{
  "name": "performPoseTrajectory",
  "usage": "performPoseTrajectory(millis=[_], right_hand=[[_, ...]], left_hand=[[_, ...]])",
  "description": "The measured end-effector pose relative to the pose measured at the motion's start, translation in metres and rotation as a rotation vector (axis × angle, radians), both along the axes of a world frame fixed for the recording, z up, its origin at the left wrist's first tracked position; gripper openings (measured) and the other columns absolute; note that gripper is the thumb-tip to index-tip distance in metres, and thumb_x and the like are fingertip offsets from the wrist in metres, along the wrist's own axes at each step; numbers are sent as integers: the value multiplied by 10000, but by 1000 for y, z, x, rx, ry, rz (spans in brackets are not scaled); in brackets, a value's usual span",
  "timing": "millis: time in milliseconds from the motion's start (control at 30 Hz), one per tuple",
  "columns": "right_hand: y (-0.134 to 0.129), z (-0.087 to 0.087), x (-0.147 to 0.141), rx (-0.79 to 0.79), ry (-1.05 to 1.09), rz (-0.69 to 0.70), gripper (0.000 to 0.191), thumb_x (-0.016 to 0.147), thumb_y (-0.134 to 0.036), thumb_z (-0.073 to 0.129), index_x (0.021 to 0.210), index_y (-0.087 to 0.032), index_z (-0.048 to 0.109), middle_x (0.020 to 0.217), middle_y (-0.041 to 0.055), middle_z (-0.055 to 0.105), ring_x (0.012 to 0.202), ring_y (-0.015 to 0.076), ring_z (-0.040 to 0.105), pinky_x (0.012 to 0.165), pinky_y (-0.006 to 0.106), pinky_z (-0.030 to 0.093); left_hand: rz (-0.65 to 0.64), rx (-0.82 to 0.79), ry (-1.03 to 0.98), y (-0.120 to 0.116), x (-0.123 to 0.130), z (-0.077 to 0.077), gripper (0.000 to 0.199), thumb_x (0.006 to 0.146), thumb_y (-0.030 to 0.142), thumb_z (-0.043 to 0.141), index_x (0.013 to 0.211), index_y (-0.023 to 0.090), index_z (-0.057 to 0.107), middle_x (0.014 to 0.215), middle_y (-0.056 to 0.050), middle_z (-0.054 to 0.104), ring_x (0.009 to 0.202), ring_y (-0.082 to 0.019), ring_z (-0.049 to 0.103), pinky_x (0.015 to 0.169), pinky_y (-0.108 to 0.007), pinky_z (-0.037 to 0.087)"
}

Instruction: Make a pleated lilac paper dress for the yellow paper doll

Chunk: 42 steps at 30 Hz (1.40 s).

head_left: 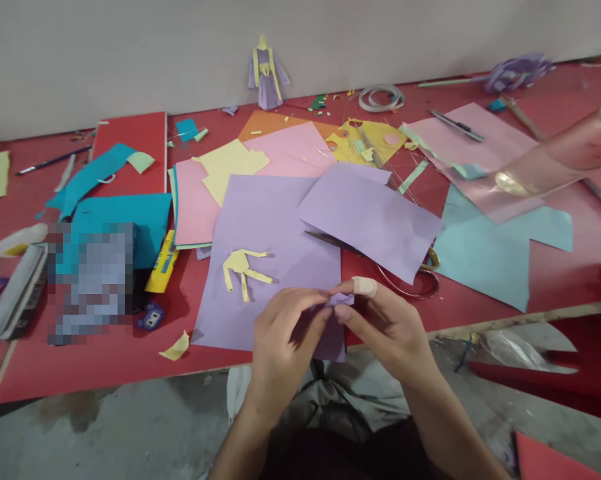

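Observation:
Between the fingertips of both hands is a small folded piece of purple paper (341, 299). My left hand (286, 332) pinches its left end, and my right hand (388, 325), with a bandage round one finger, pinches its right end. Both hands are over the near edge of a large purple sheet (275, 220). A pale yellow paper figure (240, 263) with thin limbs lies on that sheet, up and left of my hands. Scissors (410, 287) lie partly hidden under a second purple sheet (370, 213).
A paper doll in a purple dress (266, 77) leans on the wall. A yellow glue box (162, 263), teal paper (150, 207) and a box cutter (458, 125) lie around. At right are light blue paper (485, 247) and a transparent pink bottle-like object (555, 157). The table's front edge runs near my wrists.

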State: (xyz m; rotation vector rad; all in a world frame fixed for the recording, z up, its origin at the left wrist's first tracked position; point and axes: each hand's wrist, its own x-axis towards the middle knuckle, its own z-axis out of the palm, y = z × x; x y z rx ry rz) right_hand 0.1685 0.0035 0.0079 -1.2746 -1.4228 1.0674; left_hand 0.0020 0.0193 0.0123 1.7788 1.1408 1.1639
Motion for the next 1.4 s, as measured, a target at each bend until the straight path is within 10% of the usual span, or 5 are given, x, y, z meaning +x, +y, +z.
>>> performPoseTrajectory(millis=[300,700,967,1200,1400], right_hand=[[-1,-5,2,-35,13,-2,301,920,-218,641,1192,-346,644,907,-20,641,812,119,626,709,244,523],[1,-2,-3,1,8,-110,216,930,-238,607,1134,-277,666,791,-10,590,702,129,572,648,259,508],[5,0,-1,15,-62,43,227,855,-249,709,1071,-247,640,960,28,671,882,172,646,785,291,537],[4,0,2,-17,21,23,65,899,-248,652,952,-245,613,915,11,647,811,141,638,722,263,538],[4,0,3,-4,-66,55,301,830,-304,746,1107,-264,635,1056,45,683,1026,212,654,896,338,547]], left_hand=[[8,-251,-56,-3,-3,-2,55,979,194,557,999,242,577,912,41,706,841,-65,680,745,-135,509],[326,-168,-177,-5,-1,-1,57,974,185,564,1003,232,573,808,43,642,698,-47,633,629,-117,478],[38,-38,-72,-3,-7,-2,305,977,44,448,1065,244,662,1045,7,708,1020,-98,648,917,-194,504],[173,-95,-120,-2,-6,-1,296,982,73,481,1028,286,681,1016,38,711,1003,-85,649,905,-185,508],[117,-117,-86,-2,-5,2,284,965,71,500,1050,271,683,1043,15,726,1002,-115,667,881,-216,533]])
